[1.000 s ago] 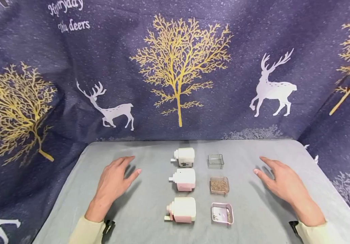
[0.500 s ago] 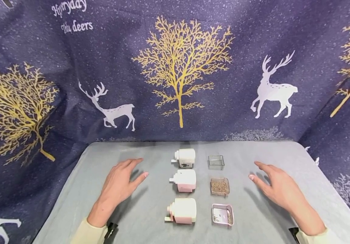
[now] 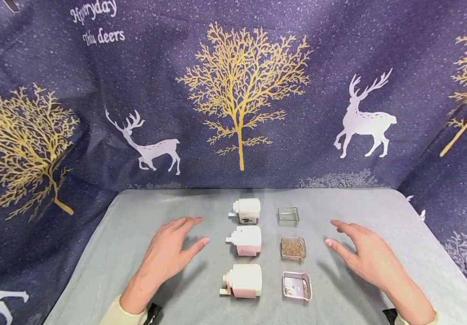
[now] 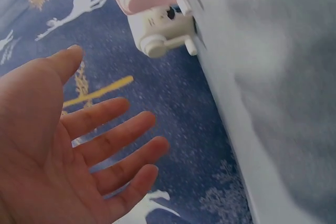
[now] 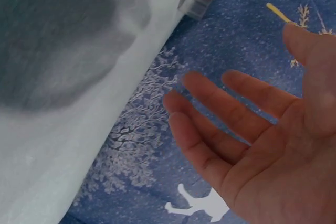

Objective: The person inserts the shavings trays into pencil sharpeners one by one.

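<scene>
My left hand (image 3: 172, 248) hovers above the table, left of a column of three hand-crank pencil sharpeners, and holds nothing. The back sharpener (image 3: 248, 210) is white, the middle one (image 3: 247, 241) white and pink, the front one (image 3: 246, 280) cream and pink. To their right lie three small drawers: a clear grey one (image 3: 288, 217) at the back, one with brown shavings (image 3: 293, 248) in the middle, a pink one (image 3: 307, 289) with some shavings in front. My right hand (image 3: 365, 255), fingers apart and holding nothing, hovers right of the drawers.
A grey cloth covers the table (image 3: 201, 307). Behind it hangs a dark blue curtain (image 3: 290, 162) printed with gold trees and white deer. Both wrists wear black straps below pale sleeves (image 3: 123, 313).
Both hands have drifted inward, the left hand to the right and the right hand to the left, both slightly nearer the front. The sharpeners and drawers have stayed in place.
</scene>
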Tool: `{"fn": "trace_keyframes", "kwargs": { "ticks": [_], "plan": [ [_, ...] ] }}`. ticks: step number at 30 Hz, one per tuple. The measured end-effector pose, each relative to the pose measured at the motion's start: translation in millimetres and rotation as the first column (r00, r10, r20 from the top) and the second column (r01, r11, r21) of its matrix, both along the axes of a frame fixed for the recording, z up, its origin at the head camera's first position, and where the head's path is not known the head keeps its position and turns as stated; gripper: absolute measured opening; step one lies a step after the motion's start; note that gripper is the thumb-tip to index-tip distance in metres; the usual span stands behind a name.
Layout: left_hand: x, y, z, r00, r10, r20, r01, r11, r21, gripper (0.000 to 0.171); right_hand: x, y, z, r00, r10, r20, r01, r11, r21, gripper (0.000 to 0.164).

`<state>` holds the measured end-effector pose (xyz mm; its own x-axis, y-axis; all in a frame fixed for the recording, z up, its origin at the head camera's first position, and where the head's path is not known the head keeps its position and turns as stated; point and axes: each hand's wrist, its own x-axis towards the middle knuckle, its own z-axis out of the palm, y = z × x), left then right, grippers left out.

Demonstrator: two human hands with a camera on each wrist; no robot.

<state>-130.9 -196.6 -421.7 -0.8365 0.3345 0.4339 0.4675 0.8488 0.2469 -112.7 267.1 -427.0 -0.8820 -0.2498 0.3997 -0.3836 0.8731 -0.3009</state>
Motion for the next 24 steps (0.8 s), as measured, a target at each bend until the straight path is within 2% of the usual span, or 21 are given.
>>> {"fn": "trace_keyframes", "kwargs": {
  "ticks": [7,17,24],
  "plan": [
    [8.8,12.5,3.4,0.999,-0.048,0.011,0.049,0.999,-0.008,0.056,6.3,-9.6,4.7,1.000,0.026,-0.009,-0.026,1.000,-0.006,0.054],
    [17.9,25.7,3.9,0.993,-0.115,0.012,0.115,0.993,0.009,0.051,10.4,-20.3,3.4,0.996,0.080,-0.040,-0.080,0.997,0.012,0.054],
    [26.7,34.8,2.5,0.984,-0.171,0.056,0.171,0.985,0.006,0.050,13.2,-25.9,0.7,0.989,0.142,-0.027,-0.141,0.989,0.040,0.055]
  ]
}}
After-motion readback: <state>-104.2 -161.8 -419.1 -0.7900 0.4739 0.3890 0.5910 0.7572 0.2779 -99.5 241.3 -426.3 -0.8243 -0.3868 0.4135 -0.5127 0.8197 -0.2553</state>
